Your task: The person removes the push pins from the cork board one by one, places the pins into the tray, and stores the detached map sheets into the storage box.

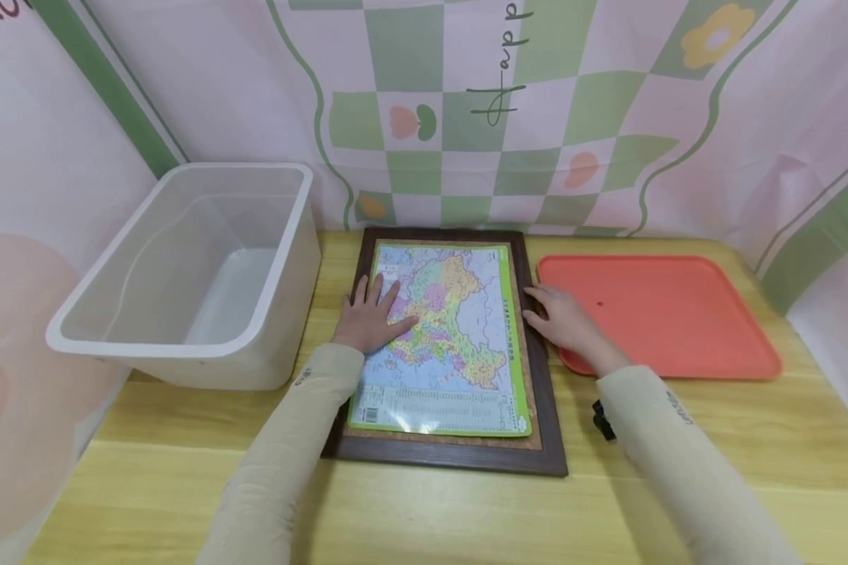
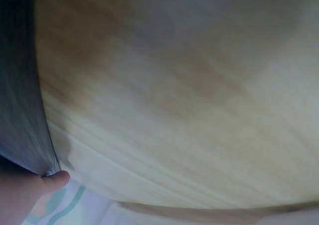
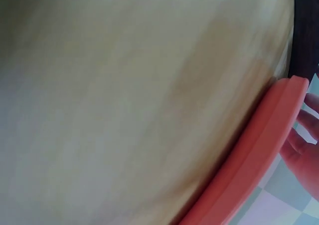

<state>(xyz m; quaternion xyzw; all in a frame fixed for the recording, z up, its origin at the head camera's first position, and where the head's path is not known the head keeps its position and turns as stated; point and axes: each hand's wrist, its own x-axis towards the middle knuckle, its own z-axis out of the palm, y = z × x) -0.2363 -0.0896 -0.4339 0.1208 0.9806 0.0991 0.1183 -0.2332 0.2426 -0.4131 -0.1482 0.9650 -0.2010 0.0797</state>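
Note:
A colourful map sheet (image 1: pixel 445 314) with a green border lies on a cork board in a dark brown frame (image 1: pixel 452 455). My left hand (image 1: pixel 371 318) rests with fingers spread on the map's left side and the frame edge. On the other side, my right hand (image 1: pixel 561 318) touches the frame's right edge with its fingertips, its palm over the near corner of a red tray (image 1: pixel 664 314). In the left wrist view a fingertip (image 2: pixel 61 179) shows beside the dark frame. The right wrist view has the right fingers (image 3: pixel 304 135) by the tray's rim.
A whitish translucent plastic bin (image 1: pixel 283 314) stands at the left of the wooden table (image 1: pixel 424 518). Beside the right sleeve lies a small black object (image 1: pixel 603 421), partly hidden. A patterned cloth (image 1: pixel 466 157) hangs behind the table.

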